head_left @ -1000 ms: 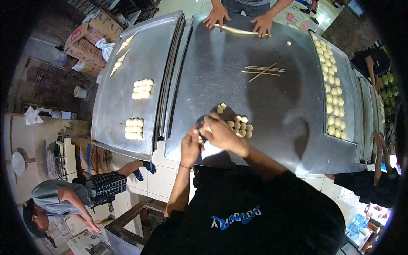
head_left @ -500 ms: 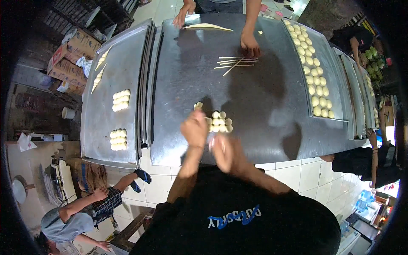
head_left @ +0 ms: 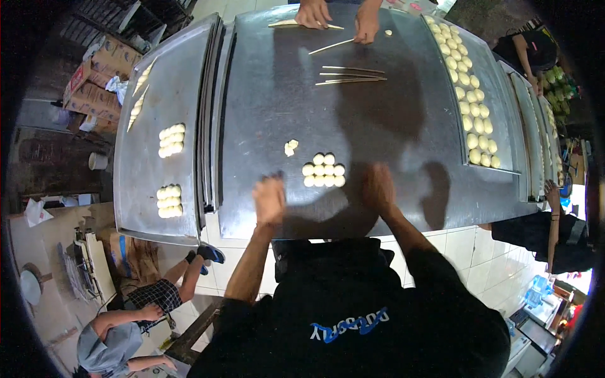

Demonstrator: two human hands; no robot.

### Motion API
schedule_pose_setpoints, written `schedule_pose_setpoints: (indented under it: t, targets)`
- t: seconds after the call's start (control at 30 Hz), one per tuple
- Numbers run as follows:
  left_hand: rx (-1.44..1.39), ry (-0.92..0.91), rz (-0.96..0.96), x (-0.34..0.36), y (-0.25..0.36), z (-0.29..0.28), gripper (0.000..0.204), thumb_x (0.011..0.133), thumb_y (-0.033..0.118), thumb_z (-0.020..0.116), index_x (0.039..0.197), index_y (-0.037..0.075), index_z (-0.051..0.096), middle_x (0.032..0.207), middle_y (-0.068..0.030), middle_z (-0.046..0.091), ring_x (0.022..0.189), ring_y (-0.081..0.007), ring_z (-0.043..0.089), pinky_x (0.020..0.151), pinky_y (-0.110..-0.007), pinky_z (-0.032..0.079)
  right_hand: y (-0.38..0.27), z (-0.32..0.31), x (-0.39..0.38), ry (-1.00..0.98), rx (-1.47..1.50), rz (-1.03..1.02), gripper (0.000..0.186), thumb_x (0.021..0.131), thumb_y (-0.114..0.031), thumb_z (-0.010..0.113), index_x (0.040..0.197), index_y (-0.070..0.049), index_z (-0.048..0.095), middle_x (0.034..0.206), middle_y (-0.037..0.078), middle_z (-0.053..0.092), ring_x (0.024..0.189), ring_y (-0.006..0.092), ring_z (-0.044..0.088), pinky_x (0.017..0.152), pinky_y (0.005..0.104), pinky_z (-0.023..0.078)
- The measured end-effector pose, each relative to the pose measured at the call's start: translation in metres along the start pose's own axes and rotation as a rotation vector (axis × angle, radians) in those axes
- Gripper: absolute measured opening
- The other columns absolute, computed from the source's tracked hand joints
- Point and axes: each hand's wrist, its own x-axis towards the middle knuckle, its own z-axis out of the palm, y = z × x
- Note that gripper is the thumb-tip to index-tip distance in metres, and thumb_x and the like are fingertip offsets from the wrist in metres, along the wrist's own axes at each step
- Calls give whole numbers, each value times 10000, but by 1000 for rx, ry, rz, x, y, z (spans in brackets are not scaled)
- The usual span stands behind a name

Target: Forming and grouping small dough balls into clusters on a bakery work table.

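A tight cluster of pale dough balls (head_left: 324, 170) sits on the metal table in front of me, between my two hands. My left hand (head_left: 270, 200) is just left of it, held near the table; motion blurs its fingers. On the other side, my right hand (head_left: 379, 189) is low over the tabletop, also smeared, and its grip does not show. Neither hand touches the cluster. A few small dough pieces (head_left: 290, 147) lie bunched beyond my left hand.
Across the metal table (head_left: 265, 113), a co-worker's hands (head_left: 313, 14) hold a thin stick (head_left: 331, 46) and touch a long dough strip (head_left: 283, 23). Several sticks (head_left: 350, 79) lie nearer. Left stands a tray (head_left: 142, 201) with shaped dough; right, a tray of dough balls (head_left: 474, 110).
My hands have parted from close together at the cluster, one to each side. The co-worker has lifted a stick off the pile and drawn it back toward the dough strip.
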Motion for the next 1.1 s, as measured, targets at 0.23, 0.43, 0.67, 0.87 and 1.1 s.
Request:
schedule_pose_setpoints:
  t: [0.23,0.43,0.67,0.87,1.1]
  targets:
    - [-57,206,-35,22,-1,-12,206,838,51,523,1022,85,610,964,-148,615,954,-346,557,835,-472,420,13,14,7,549,331,357,169,930,-149,449,853,-37,549,900,165,601,821,302,559,692,465,415]
    - [-100,414,251,41,3,-20,64,860,38,534,859,34,598,799,-164,597,793,-327,553,721,-455,427,21,19,6,880,472,58,15,859,-41,534,873,-44,538,815,137,542,780,304,527,699,444,424]
    - [-276,529,464,44,-2,-18,146,856,49,536,959,44,640,854,-173,621,808,-338,570,763,-450,440,7,2,11,728,559,-47,79,818,-64,588,860,-30,530,747,150,512,698,355,506,648,460,400]
    - [-29,339,-85,32,-12,-14,121,867,45,526,923,35,633,874,-152,625,852,-342,576,811,-454,434,16,18,4,652,441,516,166,889,-94,522,1005,11,577,987,173,636,975,376,585,859,419,471]
    - [-90,329,-106,43,-12,-18,158,860,34,534,1000,36,607,964,-163,619,933,-342,555,868,-447,418,11,9,3,707,316,454,196,926,-190,535,957,0,575,873,196,549,778,314,551,725,420,446]
